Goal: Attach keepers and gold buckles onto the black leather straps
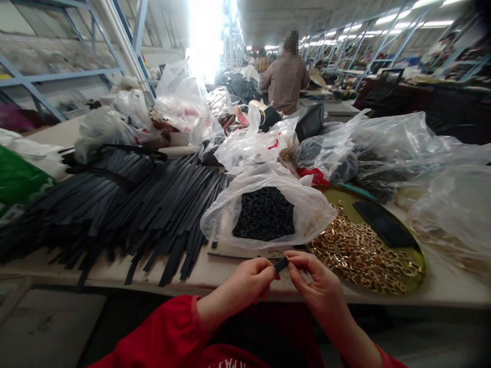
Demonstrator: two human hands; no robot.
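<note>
Near the table's front edge, my left hand point(251, 280) is closed on a short black strip point(281, 264), whose end sticks out to the right. My right hand point(318, 278) pinches a small gold buckle point(287, 256) at the tip of that strip. Just beyond my hands lies an open plastic bag point(218, 220) full of small black pieces point(264, 214). Many gold buckles point(356, 250) fill a round yellow-green tray point(418, 271) on the right, with a dark flat slab point(385, 223) on it. Long black strips point(153, 204) are piled on the left.
Clear plastic bags point(253, 145) crowd the back of the table point(230, 271), with more at the right. A green bag point(19, 179) stands at the far left. Beyond the table a person point(284, 76) in a brown top faces away. A thin dark strip lies before the open bag.
</note>
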